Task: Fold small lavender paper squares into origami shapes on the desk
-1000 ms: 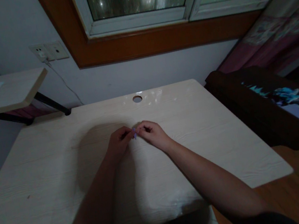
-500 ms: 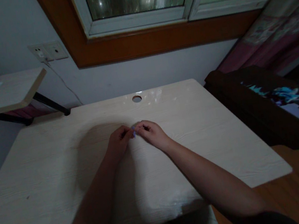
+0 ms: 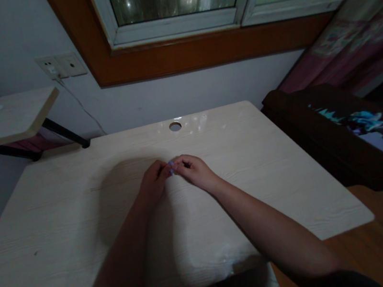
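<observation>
A small purplish piece (image 3: 171,168) sits pinched between my two hands, just above or on the pale wooden table (image 3: 255,177). My left hand (image 3: 154,178) closes thumb and fingers on its left side. From the right, my right hand (image 3: 193,168) pinches it as well, the fingertips of both hands nearly meeting. Most of the piece is covered by fingers, and its kind is too small to make out.
Near the table's back edge is a round cable hole (image 3: 175,126). A raised shelf (image 3: 26,111) on black legs stands at the back left. Beyond the right edge is a dark wooden piece of furniture (image 3: 304,145) with a blue crumpled thing (image 3: 366,120) and papers on it.
Both hands stay in nearly the same place. The fingertips have shifted slightly around the purplish piece, which shows a little differently between them.
</observation>
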The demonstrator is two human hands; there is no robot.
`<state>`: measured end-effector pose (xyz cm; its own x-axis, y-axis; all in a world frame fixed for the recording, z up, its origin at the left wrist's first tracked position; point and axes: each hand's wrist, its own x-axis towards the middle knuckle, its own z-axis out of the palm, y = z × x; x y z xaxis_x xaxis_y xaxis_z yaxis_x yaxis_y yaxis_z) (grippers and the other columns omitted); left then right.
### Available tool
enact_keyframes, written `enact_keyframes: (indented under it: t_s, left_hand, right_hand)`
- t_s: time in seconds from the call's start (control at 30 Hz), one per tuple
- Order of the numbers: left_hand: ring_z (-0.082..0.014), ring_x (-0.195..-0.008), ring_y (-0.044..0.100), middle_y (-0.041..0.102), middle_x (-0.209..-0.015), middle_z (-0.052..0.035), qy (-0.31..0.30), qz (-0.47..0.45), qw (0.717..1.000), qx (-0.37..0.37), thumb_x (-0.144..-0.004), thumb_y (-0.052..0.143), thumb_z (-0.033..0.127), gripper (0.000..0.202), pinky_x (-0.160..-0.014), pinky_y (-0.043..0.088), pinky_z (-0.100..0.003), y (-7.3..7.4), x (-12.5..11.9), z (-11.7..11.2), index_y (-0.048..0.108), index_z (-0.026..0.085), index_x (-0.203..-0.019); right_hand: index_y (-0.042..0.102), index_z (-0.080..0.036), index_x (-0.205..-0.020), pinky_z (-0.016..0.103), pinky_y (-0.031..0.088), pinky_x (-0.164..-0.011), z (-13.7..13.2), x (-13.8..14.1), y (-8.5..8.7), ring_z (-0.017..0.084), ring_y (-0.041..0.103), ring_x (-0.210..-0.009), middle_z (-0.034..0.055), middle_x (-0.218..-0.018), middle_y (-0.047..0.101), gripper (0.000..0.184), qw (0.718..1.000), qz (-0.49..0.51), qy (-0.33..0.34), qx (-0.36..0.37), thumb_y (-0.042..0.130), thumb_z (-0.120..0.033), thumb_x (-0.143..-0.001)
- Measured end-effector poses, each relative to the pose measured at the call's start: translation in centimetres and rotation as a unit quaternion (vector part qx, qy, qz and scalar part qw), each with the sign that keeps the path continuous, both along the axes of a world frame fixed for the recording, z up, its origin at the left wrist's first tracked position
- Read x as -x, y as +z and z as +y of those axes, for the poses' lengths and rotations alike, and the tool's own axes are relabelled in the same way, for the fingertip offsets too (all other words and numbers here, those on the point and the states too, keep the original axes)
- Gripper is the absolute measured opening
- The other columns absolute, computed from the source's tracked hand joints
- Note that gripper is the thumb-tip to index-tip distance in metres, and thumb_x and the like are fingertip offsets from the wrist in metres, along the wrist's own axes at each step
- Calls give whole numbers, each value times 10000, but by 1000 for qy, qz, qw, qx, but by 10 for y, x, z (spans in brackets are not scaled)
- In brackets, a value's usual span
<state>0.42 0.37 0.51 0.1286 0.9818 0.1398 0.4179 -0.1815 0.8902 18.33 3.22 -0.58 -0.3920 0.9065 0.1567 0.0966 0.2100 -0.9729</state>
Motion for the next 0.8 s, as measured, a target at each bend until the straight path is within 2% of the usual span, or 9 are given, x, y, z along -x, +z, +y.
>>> enact_keyframes:
  t_s: [0.17,0.3,0.5,0.8]
  left_hand:
    - [-150,-732,578,631,-765,-8,-11,-17,1000,0,-938,484,413,275,-712,454,-262,2,-1,1,587,188,-819]
    - [-144,-722,588,642,-765,-1,-23,-26,999,-1,-903,559,397,232,-696,452,-253,3,-1,0,628,182,-851]
    - [-148,-745,606,674,-790,-6,-28,-14,1000,0,-889,586,389,229,-717,455,-259,2,1,0,662,182,-827]
    - [-153,-734,620,678,-768,-10,-31,-15,999,6,-877,597,382,220,-717,477,-263,1,1,0,653,181,-808]
  right_hand:
    - [695,-189,-847,276,448,-669,0,1,1,155,586,-702,15,-733,660,267,999,20,-26,25,646,-451,-844]
    - [678,-178,-816,264,430,-647,-1,1,4,137,554,-657,7,-712,648,278,996,54,-49,58,669,-456,-815]
    - [667,-180,-808,262,431,-656,-2,0,8,136,556,-667,10,-725,653,283,996,59,-38,62,664,-463,-817]
    - [675,-180,-852,276,458,-690,-2,1,4,146,595,-704,27,-780,687,276,996,66,-18,61,661,-454,-829]
